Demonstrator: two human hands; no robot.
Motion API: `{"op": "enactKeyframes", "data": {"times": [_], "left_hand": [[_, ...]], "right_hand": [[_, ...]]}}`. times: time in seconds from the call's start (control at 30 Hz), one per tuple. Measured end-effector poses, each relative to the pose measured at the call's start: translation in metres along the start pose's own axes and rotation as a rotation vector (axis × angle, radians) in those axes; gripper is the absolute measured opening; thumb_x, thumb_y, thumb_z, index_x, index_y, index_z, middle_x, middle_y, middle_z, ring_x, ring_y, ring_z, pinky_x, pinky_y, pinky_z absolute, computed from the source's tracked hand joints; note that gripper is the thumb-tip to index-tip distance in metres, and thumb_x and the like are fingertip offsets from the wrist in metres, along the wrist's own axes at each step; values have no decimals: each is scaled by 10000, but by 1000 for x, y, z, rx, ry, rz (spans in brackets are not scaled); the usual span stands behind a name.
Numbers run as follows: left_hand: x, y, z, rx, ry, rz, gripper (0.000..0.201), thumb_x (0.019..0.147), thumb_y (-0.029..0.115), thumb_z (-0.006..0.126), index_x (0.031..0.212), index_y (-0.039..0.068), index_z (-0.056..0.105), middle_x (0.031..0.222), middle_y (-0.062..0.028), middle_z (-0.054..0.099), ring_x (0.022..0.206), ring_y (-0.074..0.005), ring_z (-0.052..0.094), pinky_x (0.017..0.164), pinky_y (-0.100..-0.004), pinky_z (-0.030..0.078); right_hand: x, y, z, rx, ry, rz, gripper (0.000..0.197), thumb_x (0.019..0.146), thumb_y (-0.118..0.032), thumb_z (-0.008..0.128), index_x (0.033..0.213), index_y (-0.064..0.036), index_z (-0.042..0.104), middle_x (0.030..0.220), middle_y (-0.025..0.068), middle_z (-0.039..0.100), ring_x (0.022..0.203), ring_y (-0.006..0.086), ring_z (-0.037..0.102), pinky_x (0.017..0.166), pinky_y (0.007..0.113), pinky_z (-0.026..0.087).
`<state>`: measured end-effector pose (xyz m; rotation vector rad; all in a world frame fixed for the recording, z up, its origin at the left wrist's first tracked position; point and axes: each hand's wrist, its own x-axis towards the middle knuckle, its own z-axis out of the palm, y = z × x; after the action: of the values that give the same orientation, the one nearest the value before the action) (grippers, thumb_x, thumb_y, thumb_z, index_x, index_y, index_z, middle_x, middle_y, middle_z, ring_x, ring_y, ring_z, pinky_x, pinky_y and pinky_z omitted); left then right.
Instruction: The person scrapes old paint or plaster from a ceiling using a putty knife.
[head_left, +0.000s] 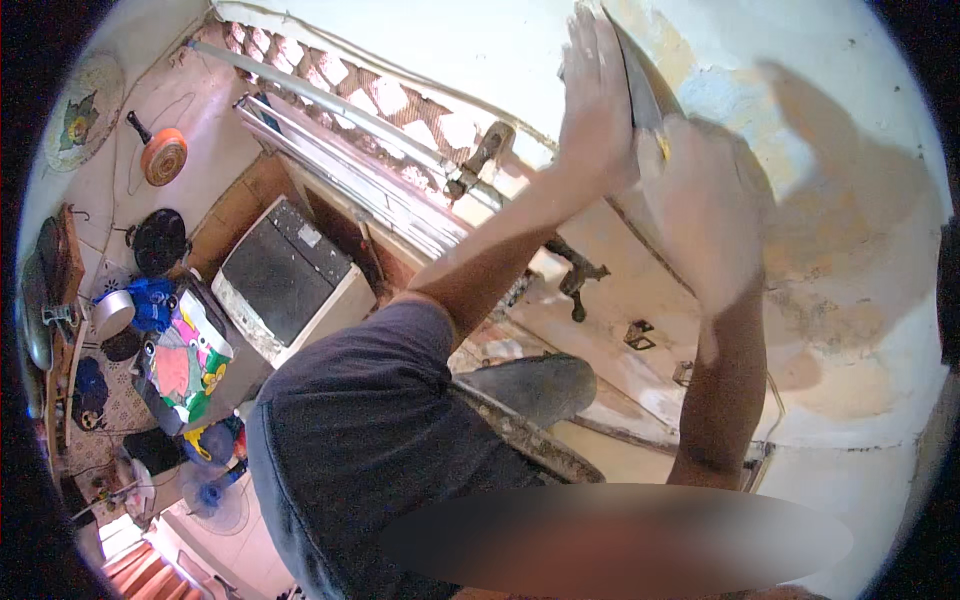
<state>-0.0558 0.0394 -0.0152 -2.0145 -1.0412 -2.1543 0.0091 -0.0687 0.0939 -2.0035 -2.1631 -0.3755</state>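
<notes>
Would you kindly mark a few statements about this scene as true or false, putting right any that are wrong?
1. The right hand grips a flat-bladed tool. True.
2. The left hand is clenched in a fist. False: its fingers are extended, beside the blade.
3. The orange pan has a black handle. True.
4. The washing machine has a bright red top. False: its top is dark.
5. The left forearm is bare. True.
</notes>
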Motion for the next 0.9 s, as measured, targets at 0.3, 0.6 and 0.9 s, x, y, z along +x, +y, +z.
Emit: {"op": "enactKeyframes", "data": {"times": [0.3,0.6,0.9], "left_hand": [[3,-9,-7,-44,-2,-12,990,873,273,630,1520,-121,-6,1565,-394,33,1472,-530,51,1203,-565,60],[17,-36,-7,205,133,85,922,886,209,616,1515,-132,35,1550,-401,88,1459,-542,88,1206,-542,95],[-13,-8,-8,-18,-60,-158,978,804,191,673,1490,-161,71,1536,-421,100,1452,-567,71,1186,-604,77]], "right_hand": [[8,-1,10,-37,41,-33,342,975,-301,513,933,6,659,927,257,676,901,444,648,805,505,516],[14,-16,-1,-47,-6,-105,352,963,-301,517,933,18,661,924,276,664,909,448,647,802,508,519],[4,-7,16,-46,-64,-36,330,961,-329,553,973,-13,649,901,269,665,900,470,635,797,526,509]]}}
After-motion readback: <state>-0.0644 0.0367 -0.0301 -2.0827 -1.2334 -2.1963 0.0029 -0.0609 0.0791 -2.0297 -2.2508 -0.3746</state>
